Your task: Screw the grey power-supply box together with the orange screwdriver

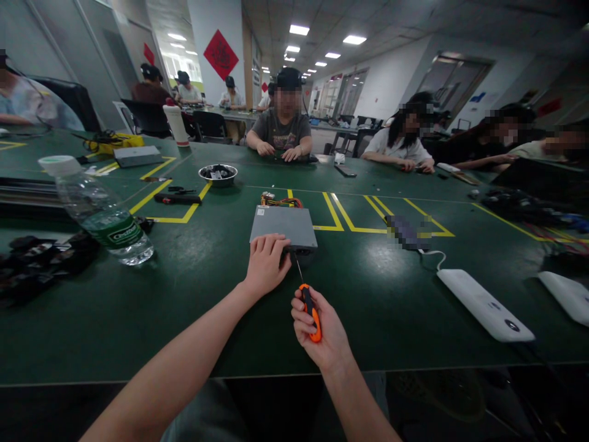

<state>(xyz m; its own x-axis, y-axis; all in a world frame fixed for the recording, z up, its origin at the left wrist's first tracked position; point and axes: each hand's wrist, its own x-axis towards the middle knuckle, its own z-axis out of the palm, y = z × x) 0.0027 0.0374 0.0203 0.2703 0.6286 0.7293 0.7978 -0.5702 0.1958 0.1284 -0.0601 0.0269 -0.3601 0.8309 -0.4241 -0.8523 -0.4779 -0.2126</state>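
A grey metal computer power supply [288, 222] lies on the green table, with its coloured cable bundle at the far side. My left hand [268, 263] grips its near left edge, fingers over the top and thumb towards the front face. In my right hand [317, 322] is an orange-and-black screwdriver [309, 310], held closed round the handle. Its thin shaft points up at the power supply's near face, close to the socket. Whether the tip touches a screw is too small to tell.
To the left stand a tilted water bottle [110, 215], black cables [41, 261] and a metal bowl [218, 175] of small parts. A black-and-red tool [177, 199] lies nearby. On the right are a phone [405, 231] and a white power bank [483, 305]. Several people sit around the table.
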